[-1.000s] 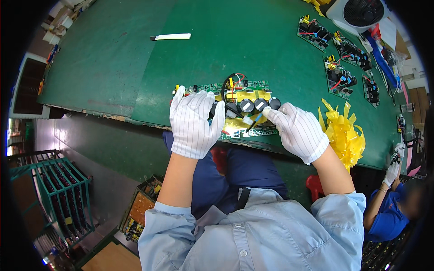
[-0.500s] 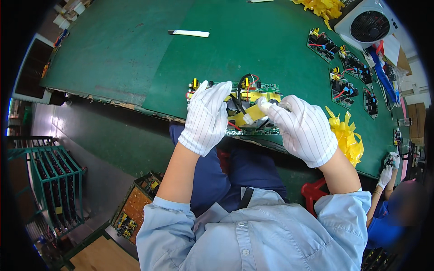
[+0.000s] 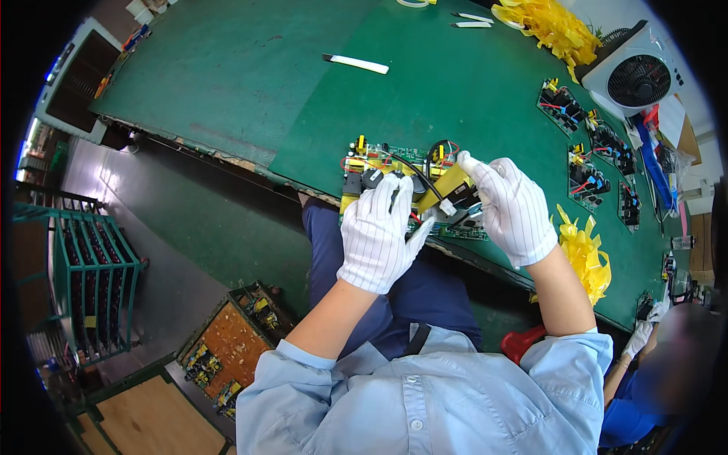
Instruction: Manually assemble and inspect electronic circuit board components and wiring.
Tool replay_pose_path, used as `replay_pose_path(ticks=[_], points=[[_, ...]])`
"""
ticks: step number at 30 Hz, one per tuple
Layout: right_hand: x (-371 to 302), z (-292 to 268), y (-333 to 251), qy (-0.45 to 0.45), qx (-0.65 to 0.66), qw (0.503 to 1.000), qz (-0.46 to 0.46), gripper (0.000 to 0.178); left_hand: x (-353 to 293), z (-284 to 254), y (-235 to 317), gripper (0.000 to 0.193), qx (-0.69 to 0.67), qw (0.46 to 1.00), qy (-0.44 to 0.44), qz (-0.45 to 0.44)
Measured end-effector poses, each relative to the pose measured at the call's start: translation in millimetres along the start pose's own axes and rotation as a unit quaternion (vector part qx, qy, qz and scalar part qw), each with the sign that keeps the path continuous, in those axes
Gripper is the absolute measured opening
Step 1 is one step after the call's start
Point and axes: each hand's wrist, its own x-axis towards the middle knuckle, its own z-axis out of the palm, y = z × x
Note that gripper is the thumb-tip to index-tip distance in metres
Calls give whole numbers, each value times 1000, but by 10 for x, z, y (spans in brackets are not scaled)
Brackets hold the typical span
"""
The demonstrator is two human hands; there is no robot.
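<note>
A green circuit board (image 3: 390,152) with black capacitors, yellow parts and cables lies at the table's near edge. My left hand (image 3: 379,231), in a white striped glove, rests its outstretched fingers on the board's parts, its thumb apart from them. With thumb and forefinger, my gloved right hand (image 3: 516,208) pinches the upper end of a yellow tape strip (image 3: 452,180), which slants up from the board. A black cable with a white connector (image 3: 447,206) crosses in front of the strip. My left fingers hide some of the board.
Several finished-looking boards (image 3: 588,178) lie at the right, near a grey fan (image 3: 641,80). Yellow strips (image 3: 580,254) hang in a bunch at the right edge; another pile (image 3: 550,26) lies far back. A white-handled blade (image 3: 356,63) lies beyond my hands. A co-worker's gloved hands (image 3: 644,330) are at far right.
My left hand has shifted from the board's left end to its near middle, fingers now on the parts. The yellow strip stands more upright as my right hand lifts its end. The view has turned slightly.
</note>
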Motion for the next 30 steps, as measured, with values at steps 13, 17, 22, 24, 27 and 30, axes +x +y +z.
replay_pose_path(ticks=[13, 17, 22, 24, 27, 30], points=[[-22, 9, 97, 30, 53, 997, 40, 40, 30, 25, -47, 29, 8, 990, -133, 46], [12, -17, 27, 32, 53, 998, 23, 41, -35, 142, -108, 17, 36, 995, -27, 86], [14, -98, -59, 60, 37, 997, -23, 39, -115, 229, -59, 29, -27, 999, -12, 27], [29, -88, -33, 49, 25, 998, -8, 36, -123, 249, -91, 29, -26, 999, -7, 30], [39, -71, 30, 32, 31, 999, 17, 38, -127, 283, -101, 29, -32, 999, 4, 37], [43, -2, 169, 29, 34, 998, 41, 35, -109, 294, -71, 29, -33, 999, 12, 33]])
